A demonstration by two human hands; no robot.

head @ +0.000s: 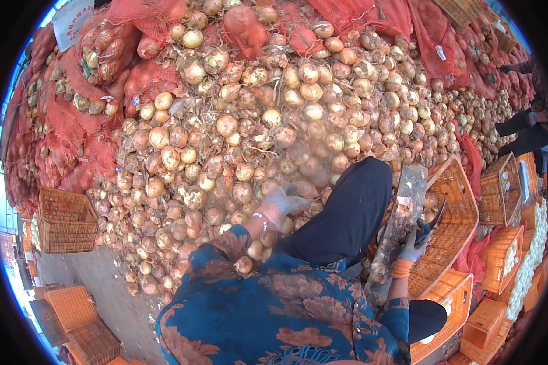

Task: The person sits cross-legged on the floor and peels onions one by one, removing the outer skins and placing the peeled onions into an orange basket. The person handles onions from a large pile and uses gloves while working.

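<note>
My left hand [281, 205], in a pale glove with an orange cuff and a beaded bracelet at the wrist, is blurred over a large heap of onions [242, 194]. Its fingers look spread, and no onion shows in its grasp. My right hand [411, 253], gloved the same way, is closed on dark-handled shears [431, 223], their metal blades pointing away from me. Beneath that hand a dirty wooden board [404, 200] lies lengthwise beside my bent knee. Just right of the board, an orange plastic crate [454, 219] leans tilted, with a few onions inside near the shears.
Red mesh sacks [96, 132] of onions line the back and left. Orange crates stand at left [68, 221] and lower left [73, 310]. More crates [504, 255], some holding peeled white onions, are at right. Another person's dark-clothed legs [523, 132] show at far right.
</note>
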